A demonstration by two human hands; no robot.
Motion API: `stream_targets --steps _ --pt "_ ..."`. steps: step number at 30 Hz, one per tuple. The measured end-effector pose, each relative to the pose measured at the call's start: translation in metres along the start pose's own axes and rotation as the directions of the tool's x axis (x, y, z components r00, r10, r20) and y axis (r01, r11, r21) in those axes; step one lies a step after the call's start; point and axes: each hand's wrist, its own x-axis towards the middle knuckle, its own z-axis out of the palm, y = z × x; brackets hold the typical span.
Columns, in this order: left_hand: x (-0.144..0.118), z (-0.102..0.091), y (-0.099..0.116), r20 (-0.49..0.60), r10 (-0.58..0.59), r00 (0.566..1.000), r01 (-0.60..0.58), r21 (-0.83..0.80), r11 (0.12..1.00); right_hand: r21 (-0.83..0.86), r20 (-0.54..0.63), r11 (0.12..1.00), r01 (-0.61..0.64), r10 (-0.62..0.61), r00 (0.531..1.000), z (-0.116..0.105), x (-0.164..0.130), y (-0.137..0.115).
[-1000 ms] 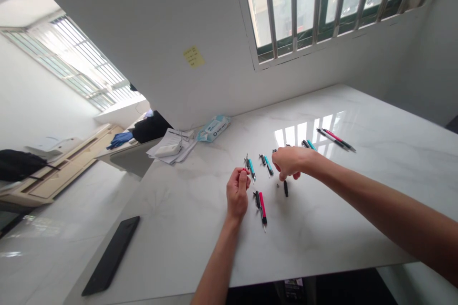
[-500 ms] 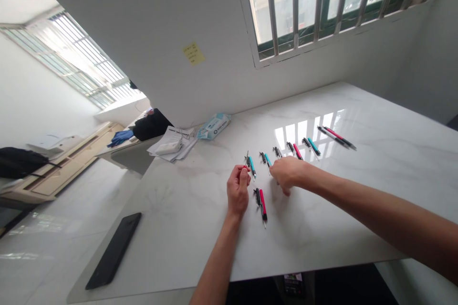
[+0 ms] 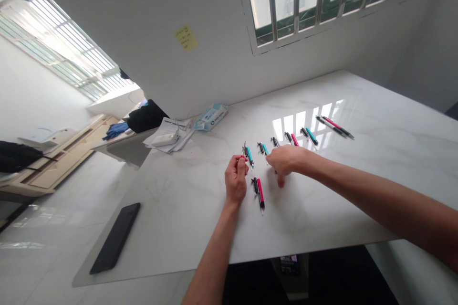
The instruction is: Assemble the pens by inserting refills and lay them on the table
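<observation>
My left hand [image 3: 236, 180] is closed, pinching a small red pen part [image 3: 244, 157] at its fingertips. My right hand [image 3: 286, 161] rests fingers-down on the white marble table [image 3: 322, 209], covering whatever lies under it. A pink pen [image 3: 260, 192] with a black piece beside it lies between the two hands. Behind them runs a row of pens: a teal pen [image 3: 249, 156], another teal one [image 3: 265, 148], a black one [image 3: 275, 141], a pink one [image 3: 294, 139] and a teal one [image 3: 310, 136]. A black and pink pair [image 3: 334, 126] lies farther right.
A black phone [image 3: 115, 237] lies near the table's front left edge. A wet-wipe packet [image 3: 211, 116] and papers [image 3: 166, 139] sit at the back left by the wall. A yellow sticky note [image 3: 186, 37] is on the wall. A barred window is above.
My right hand came down and slightly left onto the table, covering the small black piece that lay there and uncovering pens in the row. My left hand kept its hold.
</observation>
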Motion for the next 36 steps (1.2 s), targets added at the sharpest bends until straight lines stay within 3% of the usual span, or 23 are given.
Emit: stream_targets --steps 2,4,6,9,14,19,21,23,27,29,33,36 --pt "0.000 0.001 -0.001 -0.002 0.003 1.000 -0.003 -0.035 0.999 0.049 -0.115 0.999 -0.012 0.018 0.993 -0.001 0.001 0.004" --pt "0.000 0.002 0.000 -0.012 0.001 1.000 -0.002 -0.081 0.997 0.161 -0.302 0.987 0.009 0.040 0.953 -0.003 0.002 0.005" --pt "-0.001 0.004 0.001 -0.024 -0.009 1.000 0.006 -0.112 0.994 0.316 -0.466 0.940 0.131 0.033 0.884 -0.006 0.002 0.002" --pt "-0.003 0.006 0.004 -0.023 -0.016 1.000 0.013 -0.120 0.993 0.483 -0.583 0.792 0.373 -0.026 0.812 -0.009 0.001 -0.007" --pt "-0.005 0.009 0.005 -0.008 -0.014 1.000 0.013 -0.133 0.991 0.576 -0.677 0.605 0.549 -0.024 0.736 -0.007 0.006 -0.014" --pt "-0.004 0.008 0.004 0.011 -0.004 1.000 0.006 -0.122 0.993 0.757 -0.593 0.274 0.593 -0.091 0.800 -0.003 0.020 -0.005" --pt "-0.005 0.008 0.006 0.016 -0.009 1.000 0.010 -0.096 0.995 0.773 -0.594 0.214 0.597 -0.084 0.800 -0.002 0.024 -0.002" --pt "-0.005 0.007 0.009 0.011 -0.011 1.000 0.011 -0.017 1.000 0.763 -0.630 0.191 0.618 0.003 0.777 -0.003 0.027 0.000" --pt "-0.003 0.002 0.011 -0.072 0.036 0.997 -0.023 0.171 0.985 0.709 -0.700 0.181 0.682 0.307 0.645 -0.007 0.028 0.005" --pt "-0.001 -0.001 0.010 -0.134 0.042 0.990 -0.019 0.168 0.986 0.692 -0.718 0.232 0.683 0.316 0.620 -0.009 0.027 0.007" --pt "0.005 -0.007 0.007 -0.184 -0.005 0.983 0.012 0.039 0.999 0.642 -0.713 0.481 0.597 0.087 0.696 -0.007 0.022 0.002" --pt "0.007 -0.009 0.006 -0.181 -0.043 0.983 0.026 -0.095 0.995 0.562 -0.658 0.663 0.495 -0.004 0.753 -0.001 0.018 -0.007"
